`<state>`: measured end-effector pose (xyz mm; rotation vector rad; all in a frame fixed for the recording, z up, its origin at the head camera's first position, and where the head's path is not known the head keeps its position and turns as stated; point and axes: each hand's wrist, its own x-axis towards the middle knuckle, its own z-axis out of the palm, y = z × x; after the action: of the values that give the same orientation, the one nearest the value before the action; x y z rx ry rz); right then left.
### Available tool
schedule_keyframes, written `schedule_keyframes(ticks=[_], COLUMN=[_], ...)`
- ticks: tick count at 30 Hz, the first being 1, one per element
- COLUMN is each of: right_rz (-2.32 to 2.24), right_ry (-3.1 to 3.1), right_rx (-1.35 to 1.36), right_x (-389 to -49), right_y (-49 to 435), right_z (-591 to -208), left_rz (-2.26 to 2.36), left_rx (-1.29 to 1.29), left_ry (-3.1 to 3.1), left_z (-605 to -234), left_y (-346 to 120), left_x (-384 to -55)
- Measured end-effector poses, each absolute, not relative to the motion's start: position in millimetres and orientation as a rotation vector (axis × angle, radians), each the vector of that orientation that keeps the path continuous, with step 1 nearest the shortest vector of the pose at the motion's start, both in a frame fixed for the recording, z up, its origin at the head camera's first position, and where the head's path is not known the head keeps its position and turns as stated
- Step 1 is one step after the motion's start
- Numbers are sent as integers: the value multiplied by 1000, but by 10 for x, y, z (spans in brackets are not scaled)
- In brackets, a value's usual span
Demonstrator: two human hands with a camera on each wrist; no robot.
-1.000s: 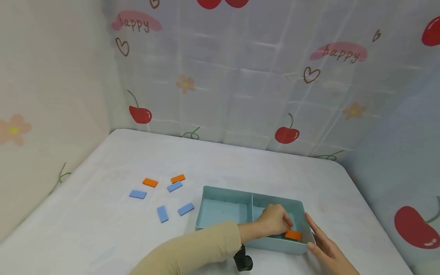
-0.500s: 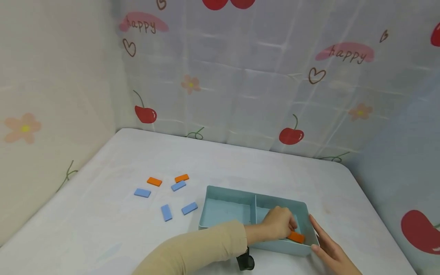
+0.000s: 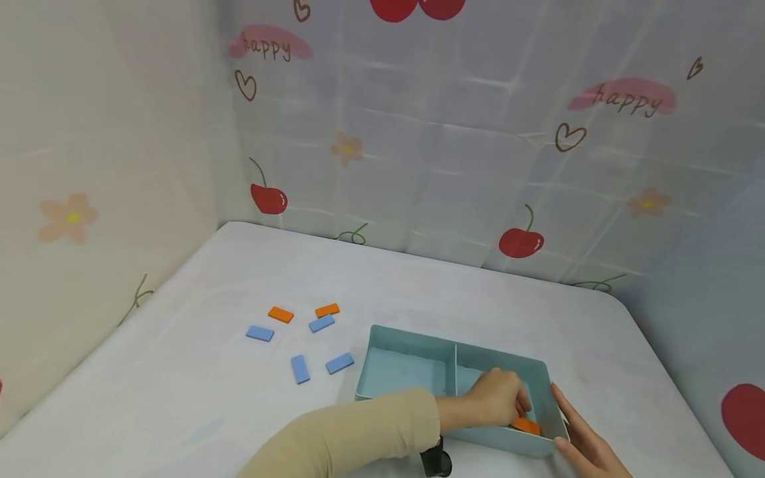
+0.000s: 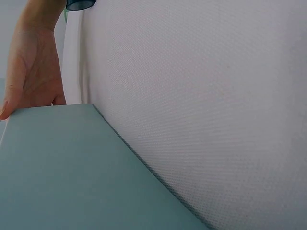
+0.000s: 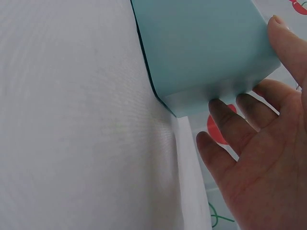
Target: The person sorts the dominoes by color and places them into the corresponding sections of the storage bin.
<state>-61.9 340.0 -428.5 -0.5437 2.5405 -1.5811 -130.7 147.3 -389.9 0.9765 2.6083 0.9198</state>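
A teal two-compartment box stands at the lower right in the head view. My left hand reaches into its right compartment, fingers curled at an orange block by the near wall. They seem to pinch its left end, though the fingertips are partly hidden. At the box's right end, my right hand holds the outside, thumb near the front corner and fingers along the end wall. The right wrist view shows that hand against the box. The box wall fills the lower left of the left wrist view.
Several flat blue blocks, such as one blue block, lie left of the box on the white table. Two orange blocks, including one orange block, lie behind them. A patterned curtain hangs at the back.
The orange block in the box has turned and tilted under my left fingers. My right hand keeps its place on the box. The whole head view has shifted, so everything appears farther right.
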Motion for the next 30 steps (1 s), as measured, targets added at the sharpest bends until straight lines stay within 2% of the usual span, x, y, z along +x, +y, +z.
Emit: schedule_keyframes(ticks=[12,30], right_rz=[-1569,-1545], right_ry=[2555,2566], right_rx=[-539,-514], right_x=[-606,-594], right_y=[3400,3444], right_z=[-4289,-4327], left_rz=[975,991], left_rx=[1059,1039], left_ry=[2511,2436], left_z=[-3895,-3938], left_y=[1439,1506], left_x=[-1292,-1314])
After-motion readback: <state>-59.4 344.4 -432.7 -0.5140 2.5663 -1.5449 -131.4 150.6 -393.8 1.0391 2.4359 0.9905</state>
